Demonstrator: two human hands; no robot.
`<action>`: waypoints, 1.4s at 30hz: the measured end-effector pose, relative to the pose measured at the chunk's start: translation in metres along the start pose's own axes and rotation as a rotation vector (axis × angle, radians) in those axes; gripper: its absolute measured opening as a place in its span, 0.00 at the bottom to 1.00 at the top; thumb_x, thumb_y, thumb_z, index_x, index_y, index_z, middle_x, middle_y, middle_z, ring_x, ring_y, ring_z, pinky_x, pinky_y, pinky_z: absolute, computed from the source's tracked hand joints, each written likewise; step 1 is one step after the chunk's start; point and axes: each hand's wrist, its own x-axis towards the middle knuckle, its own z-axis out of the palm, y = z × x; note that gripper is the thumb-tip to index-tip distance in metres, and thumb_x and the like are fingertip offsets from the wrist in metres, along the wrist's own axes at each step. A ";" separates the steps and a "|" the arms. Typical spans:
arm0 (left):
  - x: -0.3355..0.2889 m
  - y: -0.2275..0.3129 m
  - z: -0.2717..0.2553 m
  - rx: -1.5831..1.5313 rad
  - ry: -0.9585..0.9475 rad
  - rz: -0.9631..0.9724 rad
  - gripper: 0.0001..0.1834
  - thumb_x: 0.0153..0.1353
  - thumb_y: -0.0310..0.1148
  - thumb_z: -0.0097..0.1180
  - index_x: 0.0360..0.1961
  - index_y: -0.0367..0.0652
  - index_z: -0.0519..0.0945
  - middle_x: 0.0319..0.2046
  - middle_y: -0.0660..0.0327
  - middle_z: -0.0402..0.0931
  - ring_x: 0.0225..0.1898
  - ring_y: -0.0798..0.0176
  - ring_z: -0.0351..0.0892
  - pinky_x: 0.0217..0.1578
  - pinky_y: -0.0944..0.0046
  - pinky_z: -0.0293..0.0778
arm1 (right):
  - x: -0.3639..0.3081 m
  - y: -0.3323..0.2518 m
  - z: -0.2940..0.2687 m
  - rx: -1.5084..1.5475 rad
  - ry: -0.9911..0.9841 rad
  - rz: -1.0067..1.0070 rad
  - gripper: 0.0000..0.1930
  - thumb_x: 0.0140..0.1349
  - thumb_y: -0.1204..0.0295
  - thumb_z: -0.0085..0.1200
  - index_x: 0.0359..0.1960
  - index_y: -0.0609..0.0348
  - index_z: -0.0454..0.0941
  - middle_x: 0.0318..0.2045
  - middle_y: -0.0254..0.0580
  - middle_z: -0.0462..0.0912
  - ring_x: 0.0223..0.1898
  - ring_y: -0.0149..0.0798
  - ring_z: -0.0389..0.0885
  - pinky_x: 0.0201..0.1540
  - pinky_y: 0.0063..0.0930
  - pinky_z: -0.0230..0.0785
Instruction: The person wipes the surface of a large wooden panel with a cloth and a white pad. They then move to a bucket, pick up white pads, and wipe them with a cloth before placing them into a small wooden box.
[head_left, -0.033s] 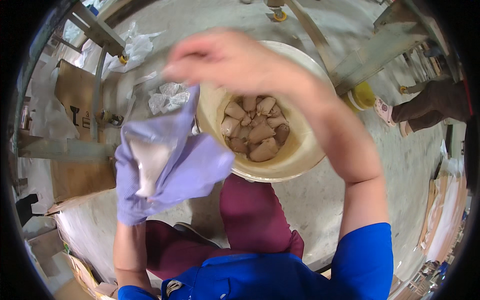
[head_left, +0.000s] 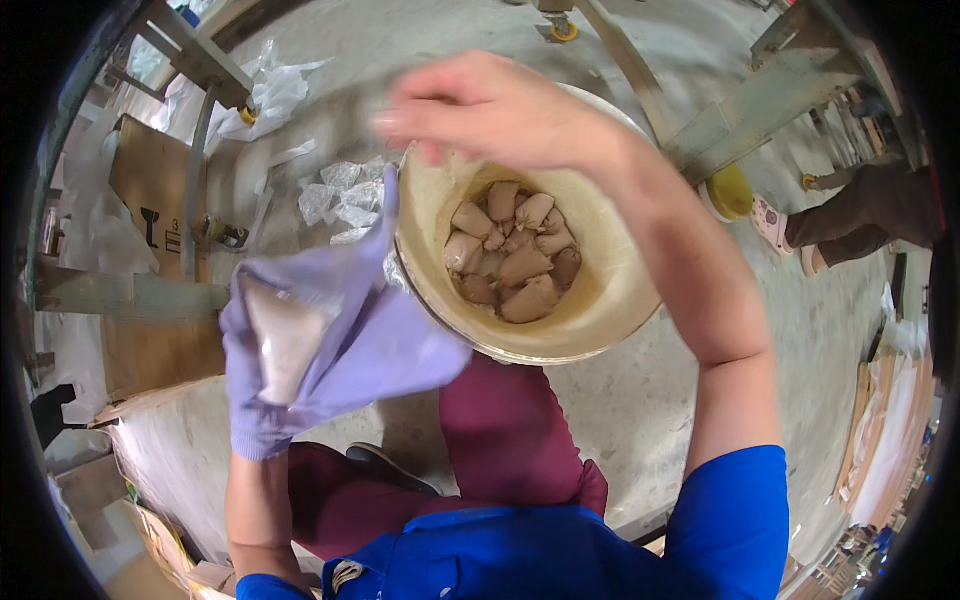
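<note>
My left hand (head_left: pixel 255 390) is wrapped in ribbed lavender material at the wrist, its fingers mostly hidden. It holds a lavender cloth (head_left: pixel 400 345), which spreads to the right and rises to a narrow point beside the bucket. In the cloth's folds lies a shiny pale packet (head_left: pixel 285 345). My bare right hand (head_left: pixel 460 110) is up over the far left rim of a cream bucket (head_left: pixel 610 270), above the cloth's point and apart from it. Motion smears its bent fingers. Several tan tied bags (head_left: pixel 525 265) lie at the bottom of the bucket.
Crumpled clear plastic (head_left: pixel 345 195) lies left of the bucket. Flattened cardboard (head_left: pixel 150 230) leans behind a metal frame (head_left: pixel 130 295) on wheels. A yellow pail (head_left: pixel 730 192) stands at the right, next to another person's feet (head_left: pixel 768 225). My knee (head_left: pixel 510 420) is against the bucket's near side.
My right hand has moved to the right, away from the cloth's point. My left hand has shifted slightly left and down with the cloth. The bags in the bucket stay put.
</note>
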 end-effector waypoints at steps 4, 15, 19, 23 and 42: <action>-0.015 0.022 -0.007 0.660 0.206 0.312 0.31 0.58 0.37 0.55 0.61 0.39 0.61 0.57 0.55 0.64 0.57 0.61 0.66 0.60 0.59 0.60 | -0.012 0.084 -0.009 -0.138 -0.465 0.600 0.16 0.61 0.56 0.52 0.32 0.57 0.77 0.25 0.35 0.79 0.25 0.29 0.75 0.29 0.24 0.68; -0.090 0.021 -0.103 1.039 0.697 0.553 0.25 0.64 0.46 0.49 0.52 0.35 0.67 0.45 0.55 0.71 0.50 0.63 0.69 0.53 0.61 0.67 | -0.023 0.263 0.176 -1.155 -0.303 0.132 0.20 0.48 0.62 0.59 0.41 0.59 0.80 0.43 0.46 0.78 0.43 0.50 0.80 0.42 0.36 0.74; -0.115 0.030 -0.109 0.769 0.914 0.377 0.53 0.47 0.66 0.57 0.61 0.32 0.60 0.59 0.48 0.63 0.60 0.53 0.63 0.62 0.56 0.57 | -0.010 0.266 0.148 -1.005 -0.441 0.069 0.25 0.46 0.58 0.60 0.44 0.61 0.77 0.40 0.48 0.78 0.38 0.47 0.81 0.39 0.36 0.75; -0.103 0.040 -0.095 0.541 0.934 0.223 0.38 0.58 0.55 0.50 0.61 0.37 0.62 0.57 0.52 0.66 0.56 0.58 0.67 0.58 0.59 0.62 | 0.002 0.259 0.094 -0.690 -0.415 0.217 0.22 0.48 0.63 0.58 0.45 0.61 0.77 0.34 0.49 0.80 0.34 0.44 0.82 0.36 0.36 0.74; -0.108 0.005 -0.159 0.960 0.625 0.321 0.23 0.64 0.40 0.46 0.56 0.38 0.66 0.51 0.55 0.68 0.42 0.64 0.72 0.45 0.65 0.68 | -0.016 0.202 -0.010 0.226 -0.504 0.978 0.24 0.46 0.82 0.43 0.47 0.54 0.75 0.32 0.42 0.77 0.20 0.31 0.72 0.21 0.24 0.69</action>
